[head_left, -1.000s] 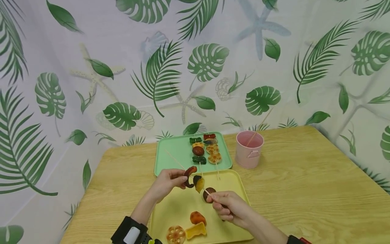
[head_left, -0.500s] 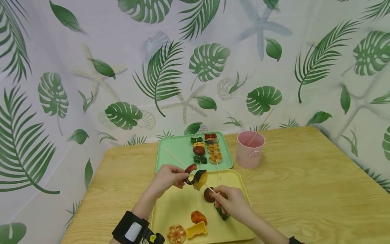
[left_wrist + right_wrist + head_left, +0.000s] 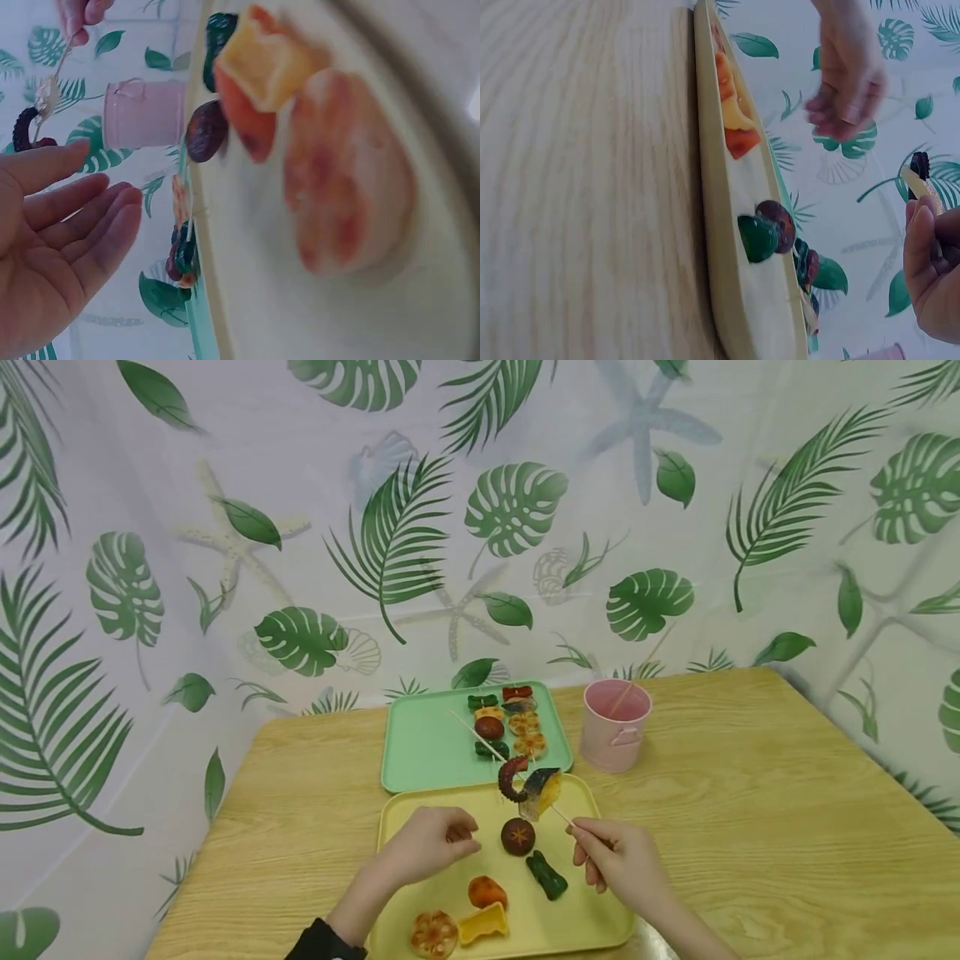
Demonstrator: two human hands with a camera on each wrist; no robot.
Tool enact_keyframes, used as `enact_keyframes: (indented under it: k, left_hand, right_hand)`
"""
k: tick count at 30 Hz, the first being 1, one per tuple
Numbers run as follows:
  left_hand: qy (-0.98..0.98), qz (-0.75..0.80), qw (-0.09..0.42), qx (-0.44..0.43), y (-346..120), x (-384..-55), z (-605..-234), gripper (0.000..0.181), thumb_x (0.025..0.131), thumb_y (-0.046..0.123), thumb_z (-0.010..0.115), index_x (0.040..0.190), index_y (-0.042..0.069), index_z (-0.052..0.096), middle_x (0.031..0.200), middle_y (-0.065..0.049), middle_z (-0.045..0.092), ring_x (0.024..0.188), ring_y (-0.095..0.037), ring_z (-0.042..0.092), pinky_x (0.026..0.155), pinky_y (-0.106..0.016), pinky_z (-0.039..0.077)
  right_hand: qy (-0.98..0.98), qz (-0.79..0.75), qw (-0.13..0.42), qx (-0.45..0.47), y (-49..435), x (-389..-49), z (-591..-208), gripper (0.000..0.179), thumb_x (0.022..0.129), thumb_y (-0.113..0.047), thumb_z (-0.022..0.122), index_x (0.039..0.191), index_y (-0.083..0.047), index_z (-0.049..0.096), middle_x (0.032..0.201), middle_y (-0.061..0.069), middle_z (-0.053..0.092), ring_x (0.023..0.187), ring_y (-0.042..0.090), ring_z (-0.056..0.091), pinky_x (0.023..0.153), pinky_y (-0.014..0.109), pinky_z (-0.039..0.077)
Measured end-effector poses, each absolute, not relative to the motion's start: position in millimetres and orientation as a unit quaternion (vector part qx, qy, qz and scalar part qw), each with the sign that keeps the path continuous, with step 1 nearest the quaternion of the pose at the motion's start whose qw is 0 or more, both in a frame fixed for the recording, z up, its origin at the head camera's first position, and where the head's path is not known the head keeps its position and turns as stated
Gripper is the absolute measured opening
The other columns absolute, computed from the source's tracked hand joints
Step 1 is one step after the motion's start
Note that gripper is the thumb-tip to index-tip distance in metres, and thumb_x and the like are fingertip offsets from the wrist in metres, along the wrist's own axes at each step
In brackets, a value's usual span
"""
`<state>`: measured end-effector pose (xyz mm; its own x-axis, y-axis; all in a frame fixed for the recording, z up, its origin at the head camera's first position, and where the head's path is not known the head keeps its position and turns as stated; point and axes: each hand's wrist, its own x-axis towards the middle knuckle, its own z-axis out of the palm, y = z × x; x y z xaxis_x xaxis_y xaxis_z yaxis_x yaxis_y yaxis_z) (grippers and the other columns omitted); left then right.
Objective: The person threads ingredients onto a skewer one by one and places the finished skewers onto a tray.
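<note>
My right hand (image 3: 621, 862) pinches the lower end of a wooden skewer (image 3: 468, 727) above the yellow tray. Threaded on it are a dark red octopus tentacle (image 3: 510, 780) and a toy food piece, dark, pale and yellow (image 3: 543, 792). My left hand (image 3: 426, 847) hovers over the tray's left side, holding nothing, fingers loosely bent; the left wrist view shows its bare palm (image 3: 45, 255). Below the hands lie a brown mushroom (image 3: 518, 836), a green pepper piece (image 3: 547, 875), an orange chunk (image 3: 487, 892), a wavy yellow piece (image 3: 482, 924) and a lotus root slice (image 3: 433, 935).
The yellow tray (image 3: 450, 804) stands in front of a green tray (image 3: 420, 752). Two loaded skewers lie on the green tray's right side, among them lotus slices (image 3: 529, 744). A pink bucket (image 3: 611, 743) with a stick in it stands to the right on the wooden table (image 3: 750, 810).
My left hand has let go of the octopus tentacle and moved down toward me. The right hand has carried the skewer to the right, uncovering the green pepper piece.
</note>
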<state>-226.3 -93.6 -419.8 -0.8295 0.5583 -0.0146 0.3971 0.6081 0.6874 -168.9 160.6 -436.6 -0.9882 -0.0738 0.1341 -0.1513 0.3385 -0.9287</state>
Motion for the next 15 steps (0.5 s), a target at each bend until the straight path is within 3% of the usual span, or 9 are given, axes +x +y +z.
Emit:
enact_keyframes:
  k: [3, 9, 15]
  left_hand:
    - [0.904, 0.275, 0.131, 0.301, -89.2, -214.7, -427.0, 0.018, 0.083, 0.018, 0.07, 0.091, 0.002, 0.068, 0.077, 0.001, 0.063, 0.067, -0.008, 0.056, 0.061, -0.022, 0.046]
    - [0.917, 0.228, 0.182, 0.273, -84.5, -193.5, -441.4, 0.021, 0.073, 0.024, 0.078, 0.072, 0.01, 0.062, 0.063, 0.008, 0.051, 0.056, -0.005, 0.042, 0.053, -0.02, 0.038]
    - [0.914, 0.233, 0.217, 0.251, -85.4, -183.5, -455.3, 0.018, 0.067, 0.009, 0.075, 0.063, 0.013, 0.058, 0.06, 0.007, 0.038, 0.054, -0.007, 0.034, 0.052, -0.02, 0.031]
  right_hand:
    - [-0.813, 0.578, 0.036, 0.061, 171.4, -164.7, -436.1, 0.022, 0.093, -0.004, 0.054, 0.105, 0.012, 0.063, 0.064, 0.007, 0.059, 0.042, 0.009, 0.048, 0.038, 0.026, 0.044]
    - [-0.81, 0.579, 0.046, 0.079, 183.0, -157.7, -441.9, 0.023, 0.093, -0.004, 0.053, 0.102, 0.014, 0.063, 0.063, 0.004, 0.059, 0.041, 0.009, 0.047, 0.037, 0.027, 0.044]
    - [-0.81, 0.582, 0.024, 0.067, 182.9, -153.8, -444.6, 0.024, 0.094, -0.004, 0.052, 0.105, 0.015, 0.061, 0.066, 0.005, 0.059, 0.042, 0.009, 0.048, 0.039, 0.028, 0.045]
